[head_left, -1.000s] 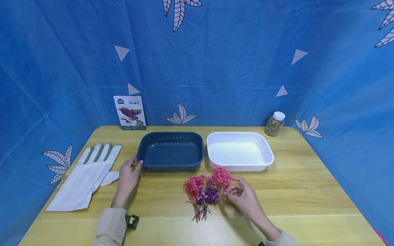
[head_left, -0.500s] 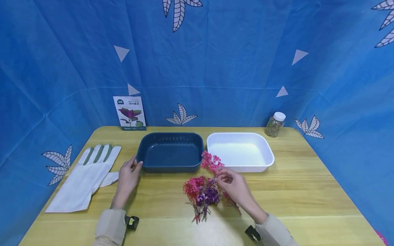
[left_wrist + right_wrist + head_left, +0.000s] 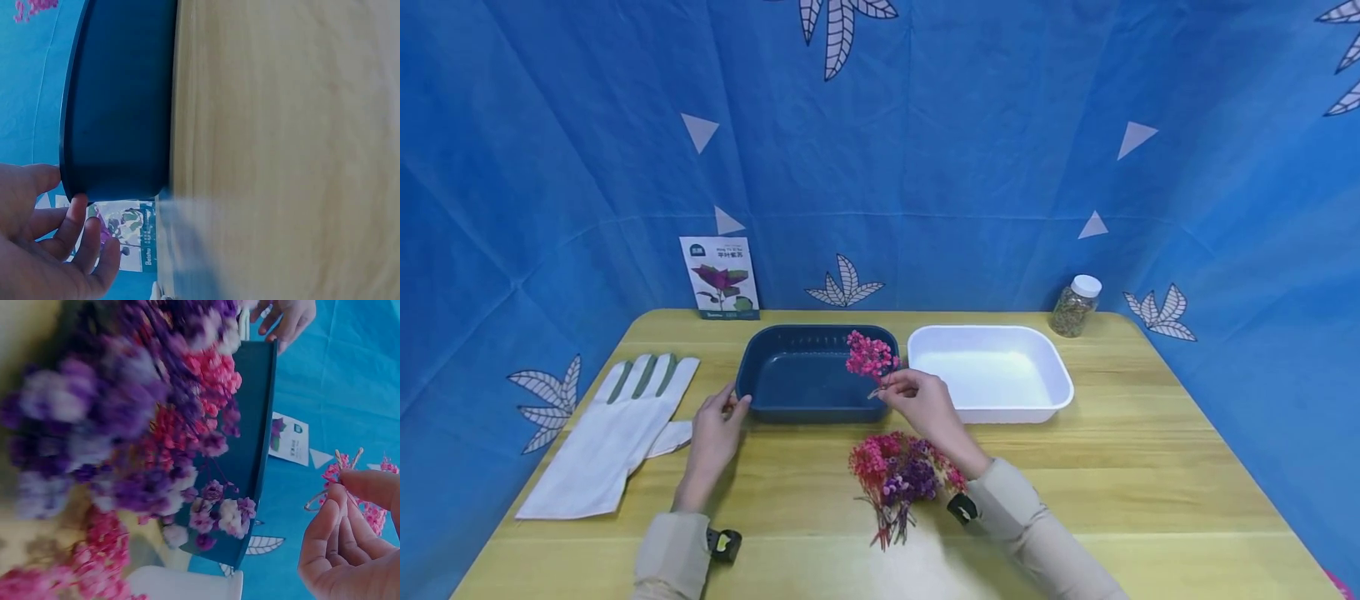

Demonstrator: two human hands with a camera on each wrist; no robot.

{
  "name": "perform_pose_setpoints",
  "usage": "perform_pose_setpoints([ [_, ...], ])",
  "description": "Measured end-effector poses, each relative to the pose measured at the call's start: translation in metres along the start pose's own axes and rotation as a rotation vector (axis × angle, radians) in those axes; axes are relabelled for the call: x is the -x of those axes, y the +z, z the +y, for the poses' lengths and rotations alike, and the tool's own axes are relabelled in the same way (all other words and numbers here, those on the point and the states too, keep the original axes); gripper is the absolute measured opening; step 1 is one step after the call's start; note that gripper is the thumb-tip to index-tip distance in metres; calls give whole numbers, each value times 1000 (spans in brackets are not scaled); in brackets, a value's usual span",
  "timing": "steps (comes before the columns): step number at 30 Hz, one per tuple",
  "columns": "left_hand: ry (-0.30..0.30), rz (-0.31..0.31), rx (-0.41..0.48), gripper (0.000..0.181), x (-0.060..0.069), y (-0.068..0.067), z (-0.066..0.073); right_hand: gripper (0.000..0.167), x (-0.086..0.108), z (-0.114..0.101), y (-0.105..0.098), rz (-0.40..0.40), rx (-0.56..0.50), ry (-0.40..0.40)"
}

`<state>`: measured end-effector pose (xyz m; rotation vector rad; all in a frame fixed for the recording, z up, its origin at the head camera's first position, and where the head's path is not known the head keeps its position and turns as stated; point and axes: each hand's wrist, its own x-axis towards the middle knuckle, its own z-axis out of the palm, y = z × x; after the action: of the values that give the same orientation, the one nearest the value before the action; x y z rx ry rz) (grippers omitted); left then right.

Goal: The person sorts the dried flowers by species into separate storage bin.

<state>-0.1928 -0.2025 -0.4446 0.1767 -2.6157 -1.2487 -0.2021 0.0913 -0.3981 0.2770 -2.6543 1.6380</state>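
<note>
My right hand (image 3: 923,402) pinches a small sprig of pink dried flowers (image 3: 869,354) between thumb and fingers, over the right front part of the dark blue tray (image 3: 820,414). A thin tan loop (image 3: 310,505) shows at its stems in the right wrist view. My left hand (image 3: 715,429) grips the tray's left front corner, thumb and forefinger at the rim (image 3: 65,150). Below my right forearm, a heap of pink and purple dried flowers (image 3: 910,479) lies on the table, partly hidden by the sleeve.
A white tray (image 3: 1056,400) stands right of the blue one. White gloves (image 3: 591,458) with green stripes lie at the left. Behind are a seed packet (image 3: 721,279) leaning on the blue curtain and a white-capped jar (image 3: 1073,308) at the right.
My right hand has lifted the pink sprig from the heap and carried it left and away from me, over the blue tray. My left hand has stayed at the tray's corner.
</note>
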Motion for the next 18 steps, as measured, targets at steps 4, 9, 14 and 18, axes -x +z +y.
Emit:
perform_pose_setpoints([
  [4,-6,3,2,49,0,0,0,13,-14,-5,7,3,3,3],
  [9,-2,4,1,49,0,-1,0,13,-28,-8,18,-9,30,-2],
  [14,-2,2,7,50,0,-1,-1,22,-37,-8,26,-32,62,-38],
  [18,0,1,11,50,0,-1,0,25,-38,-5,27,-40,77,-49],
])
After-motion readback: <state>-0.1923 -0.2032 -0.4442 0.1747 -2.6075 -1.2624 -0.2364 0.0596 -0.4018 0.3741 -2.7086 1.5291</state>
